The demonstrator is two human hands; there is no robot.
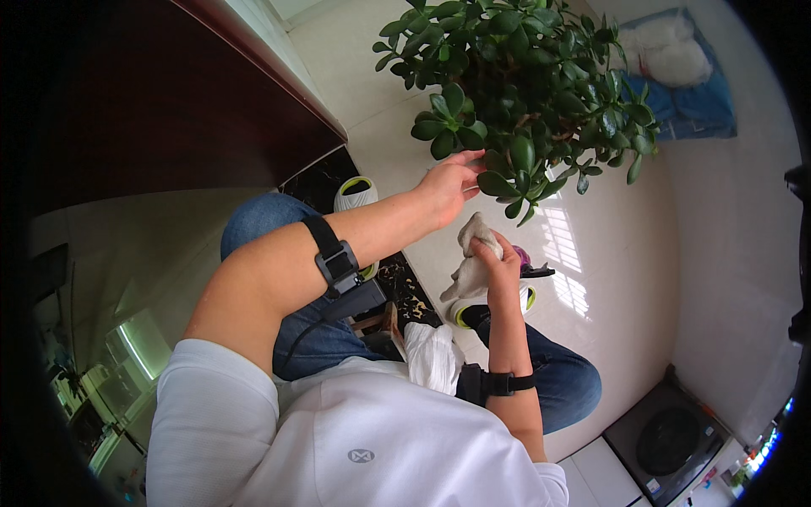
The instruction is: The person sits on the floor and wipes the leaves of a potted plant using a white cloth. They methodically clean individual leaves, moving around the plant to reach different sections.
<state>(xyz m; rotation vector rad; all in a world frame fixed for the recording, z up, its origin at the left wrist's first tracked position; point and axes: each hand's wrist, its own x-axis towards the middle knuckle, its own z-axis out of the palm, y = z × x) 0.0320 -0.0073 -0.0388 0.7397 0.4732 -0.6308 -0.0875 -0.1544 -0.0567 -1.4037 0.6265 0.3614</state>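
A bushy potted-type jade plant with thick green leaves (523, 155) stands before me at the upper middle; its base is hidden by foliage. My left hand (455, 180) is at its lower left edge, fingers apart, the fingertips partly behind the leaves. Whether they touch a leaf cannot be told. Below the plant, my right hand (504, 256) grips a crumpled beige cloth (472, 272) between thumb and fingers, and part of the cloth hangs down to the left.
Dark red furniture (190, 95) rises at the upper left. A blue bag with white contents (690, 101) lies by the wall at the upper right. White fabric (431, 355) hangs between my knees. A purple and black object (532, 269) is beyond my right hand. A dark-fronted washing machine (671, 437) stands lower right.
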